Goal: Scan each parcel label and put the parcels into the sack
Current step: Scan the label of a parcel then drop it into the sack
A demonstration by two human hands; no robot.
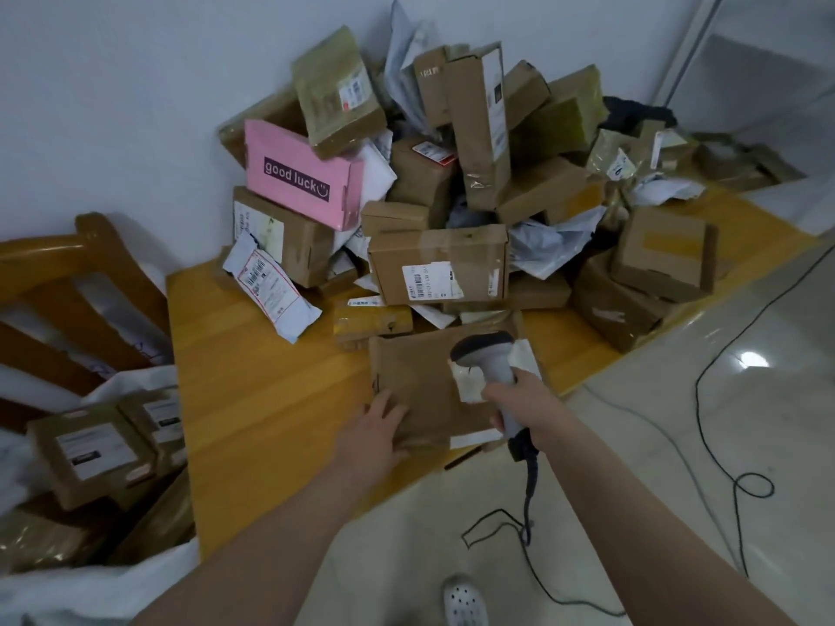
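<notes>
Right fingers [498, 418] clamped round a scanner [485, 354] aimed at the white label [470, 387] of a flat brown parcel [420, 381], left fingers [385, 405] lying seemingly flat on it near the tabletop [253, 354] edge; a few parcels [92, 454] already sit in the sack [113, 594], while a large pile [443, 264] awaits.

Parcel-sorting room: heaped parcels [452, 183] on wooden table [253, 381], open sack [135, 580]

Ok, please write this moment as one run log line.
left hand: on brown parcel | right hand: grips scanner over its label
</notes>
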